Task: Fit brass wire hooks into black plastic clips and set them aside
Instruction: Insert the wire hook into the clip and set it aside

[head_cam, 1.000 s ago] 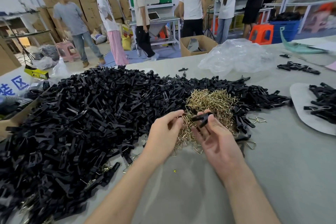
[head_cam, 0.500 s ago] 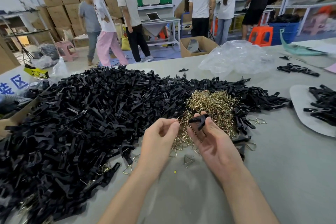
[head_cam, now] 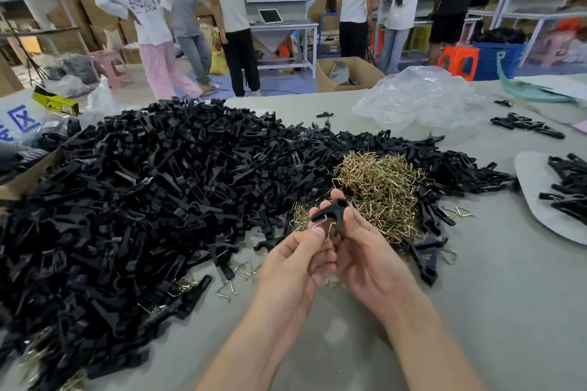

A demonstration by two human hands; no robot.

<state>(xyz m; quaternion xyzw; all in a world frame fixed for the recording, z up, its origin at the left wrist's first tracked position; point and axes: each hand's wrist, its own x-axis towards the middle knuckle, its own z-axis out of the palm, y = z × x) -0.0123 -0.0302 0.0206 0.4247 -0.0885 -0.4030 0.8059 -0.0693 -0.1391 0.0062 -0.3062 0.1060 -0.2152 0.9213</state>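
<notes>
One black clip (head_cam: pixel 330 209) gripped in the curled right hand (head_cam: pixel 368 251) above the near middle of the tabletop (head_cam: pixel 476 311), left hand (head_cam: pixel 295 267) pinching a brass wire hook (head_cam: pixel 324 227) against it, clip heap (head_cam: pixel 143 200) toward the left edge, hook pile (head_cam: pixel 381 184) just behind.

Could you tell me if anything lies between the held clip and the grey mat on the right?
Only low clutter: loose clips and hooks lie on the table between the clip in the right hand and the mat.
</notes>
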